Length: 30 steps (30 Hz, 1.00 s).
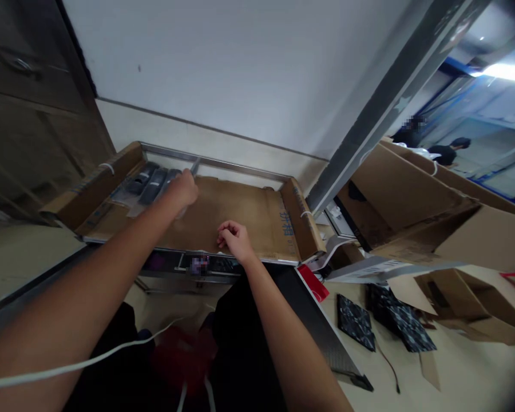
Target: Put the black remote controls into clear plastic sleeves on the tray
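My left hand [185, 189] reaches to the back left of a cardboard-lined tray [236, 212]. Its fingers are closed, and a thin grey flat piece [195, 165] sticks up past them; its kind cannot be made out. Just left of that hand lie several dark items in clear plastic bags [153, 186], partly covered by my forearm. Over the front middle of the cardboard, my right hand [237, 240] is curled loosely with the fingers bent in, and no object shows in it.
Folded cardboard walls [302, 220] bound the tray's sides, with a white wall behind. Under the front edge is a shelf with small things. To the right stand a grey post [381, 97], a large open carton [412, 194] and black patterned bags [355, 321]. A white cable [111, 350] crosses below me.
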Each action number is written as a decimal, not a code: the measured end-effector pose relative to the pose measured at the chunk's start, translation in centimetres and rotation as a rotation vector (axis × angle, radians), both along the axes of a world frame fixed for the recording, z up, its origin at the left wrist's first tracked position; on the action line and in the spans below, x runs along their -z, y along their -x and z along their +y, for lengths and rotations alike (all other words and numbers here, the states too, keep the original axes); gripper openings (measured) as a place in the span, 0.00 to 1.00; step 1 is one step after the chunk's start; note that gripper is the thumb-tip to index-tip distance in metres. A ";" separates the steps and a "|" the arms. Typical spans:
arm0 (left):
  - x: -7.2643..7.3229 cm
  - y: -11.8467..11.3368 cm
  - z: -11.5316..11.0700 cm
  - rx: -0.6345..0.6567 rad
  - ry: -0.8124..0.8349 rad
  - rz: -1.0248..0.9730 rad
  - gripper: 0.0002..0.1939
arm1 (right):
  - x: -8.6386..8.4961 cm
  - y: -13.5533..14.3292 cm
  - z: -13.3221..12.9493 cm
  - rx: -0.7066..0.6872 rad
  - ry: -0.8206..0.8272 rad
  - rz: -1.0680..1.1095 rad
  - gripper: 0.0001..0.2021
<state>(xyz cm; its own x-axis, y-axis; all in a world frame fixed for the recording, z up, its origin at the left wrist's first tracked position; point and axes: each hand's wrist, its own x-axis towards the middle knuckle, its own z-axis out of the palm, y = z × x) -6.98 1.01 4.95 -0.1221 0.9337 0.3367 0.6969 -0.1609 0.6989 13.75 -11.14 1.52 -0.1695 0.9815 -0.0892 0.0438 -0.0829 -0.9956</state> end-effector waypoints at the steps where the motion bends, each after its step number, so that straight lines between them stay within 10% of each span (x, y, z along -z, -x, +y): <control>1: -0.1 -0.2 0.1 -0.062 -0.021 0.092 0.16 | 0.1 0.2 0.1 0.007 0.000 0.003 0.03; 9: 2.5 -3.8 -2.4 -0.147 0.163 0.343 0.26 | 0.2 0.4 0.4 0.032 0.014 -0.009 0.03; 30: 5.0 -0.5 -11.9 0.055 -0.215 0.388 0.20 | -0.3 0.2 -0.7 0.154 -0.028 0.253 0.16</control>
<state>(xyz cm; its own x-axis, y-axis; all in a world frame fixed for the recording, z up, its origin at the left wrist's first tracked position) -6.52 -10.88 -0.03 0.0998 0.8387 0.5353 0.8873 -0.3185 0.3335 13.54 -11.82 1.81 -0.0321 0.9989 -0.0355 -0.2167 -0.0416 -0.9754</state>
